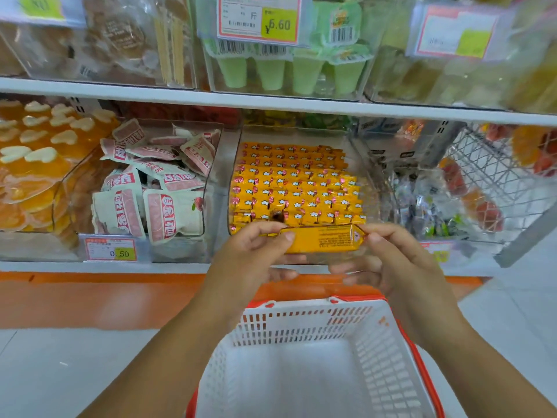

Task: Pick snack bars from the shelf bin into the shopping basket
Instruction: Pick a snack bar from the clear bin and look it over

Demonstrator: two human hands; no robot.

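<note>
With left hand (pixel 256 251) and right hand (pixel 388 260), pinches one yellow snack bar (pixel 322 238) endwise above one shopping basket (pixel 301 324); cannot count bars filling shelf bin (pixel 373 194).

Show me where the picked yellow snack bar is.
Centre of the head view: left hand and right hand pinch the yellow snack bar before its shelf bin, white basket below.

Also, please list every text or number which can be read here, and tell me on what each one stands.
"¥6.60" and "斤": red-framed white price tag, top centre.
"0.50": smaller red-framed price tag below the white-and-red pouches.
Red characters on those pouches: upside down, unreadable.
Fine print on the held yellow wrapped snack bar: too small.
Upper-left tag and upper-right tag: blurred.
</note>
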